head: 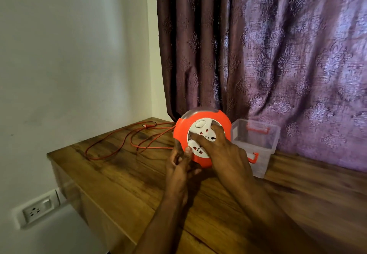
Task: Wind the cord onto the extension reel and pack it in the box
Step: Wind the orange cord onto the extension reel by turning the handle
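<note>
On the wooden table, the reel is stood on edge so its white face can be turned. At three o'clock of it, just beside, the clear box waits open. The right hand is pressed on the face, fingers spread. The reel's lower rim is gripped by the left hand. Toward nine o'clock the cord lies loose, near the table edge.
</note>
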